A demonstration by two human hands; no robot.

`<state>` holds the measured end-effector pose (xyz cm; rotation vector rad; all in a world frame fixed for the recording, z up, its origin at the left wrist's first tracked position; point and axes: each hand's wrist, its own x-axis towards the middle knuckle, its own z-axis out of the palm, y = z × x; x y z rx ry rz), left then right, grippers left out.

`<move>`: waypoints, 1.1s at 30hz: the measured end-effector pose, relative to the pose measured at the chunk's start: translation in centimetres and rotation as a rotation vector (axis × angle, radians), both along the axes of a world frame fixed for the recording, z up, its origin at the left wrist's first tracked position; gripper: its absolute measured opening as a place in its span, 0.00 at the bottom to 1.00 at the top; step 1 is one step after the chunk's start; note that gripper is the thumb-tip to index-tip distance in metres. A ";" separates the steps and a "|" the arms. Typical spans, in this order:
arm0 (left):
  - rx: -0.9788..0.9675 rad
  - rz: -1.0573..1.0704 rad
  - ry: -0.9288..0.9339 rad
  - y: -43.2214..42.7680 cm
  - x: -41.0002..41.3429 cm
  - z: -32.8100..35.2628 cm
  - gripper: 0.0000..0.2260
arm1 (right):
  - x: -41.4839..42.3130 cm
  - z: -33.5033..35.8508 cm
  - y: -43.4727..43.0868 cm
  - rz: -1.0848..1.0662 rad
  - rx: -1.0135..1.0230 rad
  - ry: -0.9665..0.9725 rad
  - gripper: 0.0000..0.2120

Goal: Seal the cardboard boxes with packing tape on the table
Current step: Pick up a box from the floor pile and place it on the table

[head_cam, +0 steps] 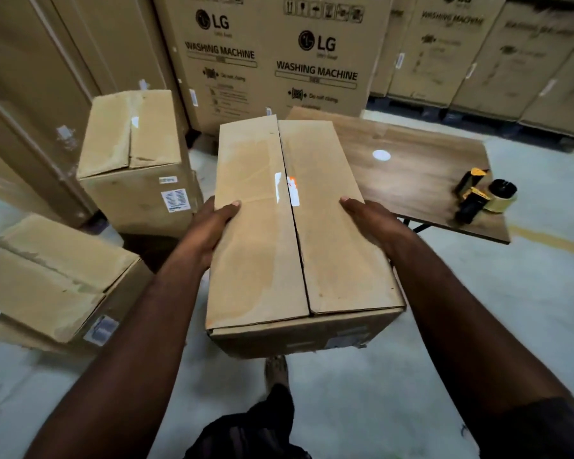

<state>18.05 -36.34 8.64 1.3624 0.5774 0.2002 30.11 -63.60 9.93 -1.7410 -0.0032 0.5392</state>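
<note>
- Tall washing-machine cartons [315, 61] printed with a brand mark are stacked along the far wall, with more rows of them at the far right.
- A pale concrete floor [345, 409] is seen below, crossed at the right by a yellow line [550, 240].
- A wood-grain counter [428, 180] is set to the right of centre. A bright spot of reflected light is seen on its top.
- A black-and-yellow tape dispenser [478, 197], loaded with a roll of tape, is laid near the counter's near right corner, well apart from the hands.
- A long cardboard box [262, 260] is held in the middle of the view. Its far part is seen in front of the counter's left end, and its near end is over the floor. Whether it rests on the counter cannot be told.
- Its two top flaps are folded shut, and the seam [295, 246] between them runs near to far with no tape seen along it. A torn white-and-orange label [287, 190] is seen across the seam.
- The box's left side is gripped by the left hand [212, 230] and its right side by the right hand [371, 220]. Both thumbs are hooked over the top edges, and the fingers are hidden by the box.
- A closed box [133, 154] is placed at the far left, and another box [53, 276] is tilted at the near left. The floor to the left of the held box is taken up by both.
- A shoe [275, 369] is seen on the floor under the held box's near end.
</note>
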 end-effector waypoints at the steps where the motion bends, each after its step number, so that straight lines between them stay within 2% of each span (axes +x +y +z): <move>1: 0.006 -0.026 0.004 0.1 1.7 -0.1 0.13 | 1.1 0.1 -0.3 -0.018 0.021 0.014 0.16; 4: 0.048 -0.129 0.005 0.6 6.6 -0.2 0.17 | 5.0 0.0 -0.8 -0.092 0.016 0.027 0.17; 5: 0.058 -0.151 0.003 0.7 8.3 0.0 0.17 | 6.3 0.3 -0.8 -0.121 -0.010 0.019 0.20; 7: 0.078 -0.174 0.004 0.9 11.7 0.4 0.16 | 9.3 0.6 -0.9 -0.174 -0.073 0.012 0.32; 8: 0.080 -0.180 0.007 1.0 13.1 0.4 0.15 | 10.4 0.7 -0.9 -0.190 -0.091 0.004 0.34; 11: 0.069 -0.223 0.000 1.5 18.1 0.2 0.20 | 14.2 1.0 -0.9 -0.241 -0.079 -0.026 0.20; 13: 0.068 -0.257 -0.006 1.6 21.0 -0.1 0.22 | 16.0 0.8 -0.9 -0.264 -0.066 -0.024 0.16; 16: 0.072 -0.285 -0.005 1.2 25.0 -0.1 0.18 | 18.7 0.2 -1.5 -0.320 -0.062 -0.010 0.16; 23: 0.060 -0.314 0.022 -0.6 31.8 -0.3 0.16 | 24.4 -1.3 -2.8 -0.357 -0.043 0.025 0.16; 30: 0.072 -0.324 0.044 -3.4 39.3 -1.3 0.16 | 31.5 -2.3 -5.6 -0.380 -0.019 0.018 0.08; 33: 0.120 -0.349 0.037 -4.9 43.1 -1.7 0.14 | 35.1 -2.8 -7.2 -0.366 -0.011 0.014 0.09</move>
